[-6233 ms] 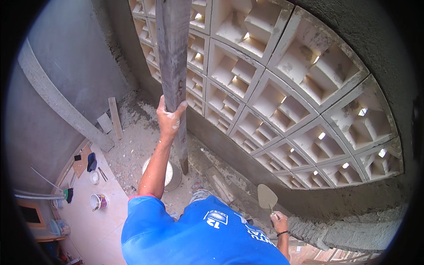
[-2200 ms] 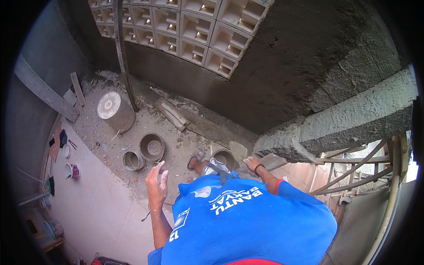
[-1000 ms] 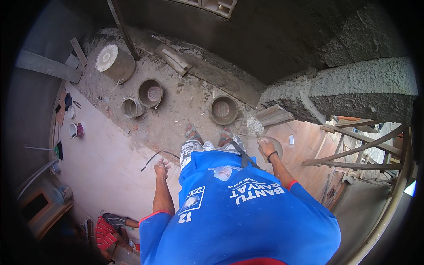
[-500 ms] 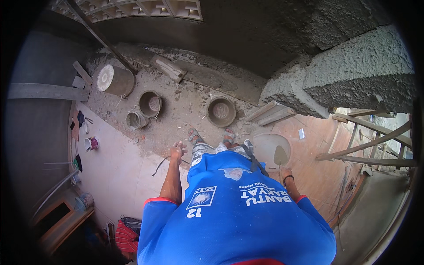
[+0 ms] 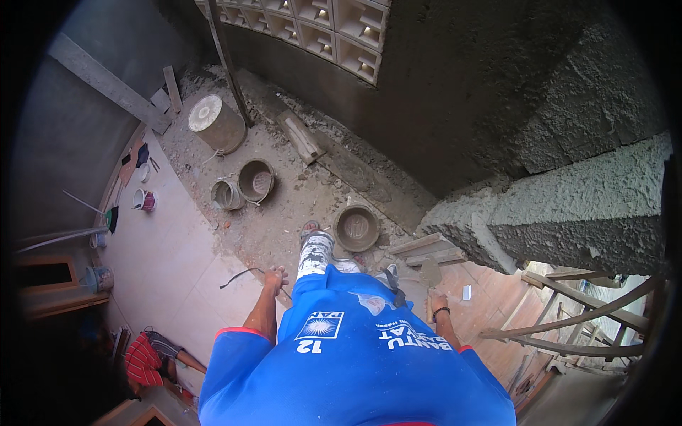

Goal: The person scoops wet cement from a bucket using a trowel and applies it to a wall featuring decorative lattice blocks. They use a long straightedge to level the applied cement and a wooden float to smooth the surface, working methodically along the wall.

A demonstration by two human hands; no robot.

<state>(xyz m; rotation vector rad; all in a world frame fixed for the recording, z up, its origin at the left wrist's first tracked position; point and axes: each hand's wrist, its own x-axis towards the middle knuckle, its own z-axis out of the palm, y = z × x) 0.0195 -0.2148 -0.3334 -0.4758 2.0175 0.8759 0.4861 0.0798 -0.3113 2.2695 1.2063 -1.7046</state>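
Observation:
My right hand (image 5: 435,305), with a dark band at the wrist, is closed round the handle of a trowel (image 5: 430,271) at my right side. Its grey blade points ahead, over the tiles beside some boards. On the left, my left hand (image 5: 274,278) hangs with loosely spread fingers and nothing visible in them. A thin black strap (image 5: 241,275) passes close behind that hand; whether they touch is unclear. Ahead of my feet sits a round mortar basin (image 5: 357,226), its bottom coated grey.
Two buckets (image 5: 256,179) (image 5: 226,194) and a large drum (image 5: 217,124) stand on the rubble strip. Boards (image 5: 431,250) lie by the rough plastered column (image 5: 568,227). Wooden scaffolding (image 5: 582,312) is at right. A person in red stripes (image 5: 144,357) is low at left.
My view has swung, shifting the wall and drum rightward in the picture. My legs have changed position, as in a step. The trowel has moved from above the round pale patch to beside the boards.

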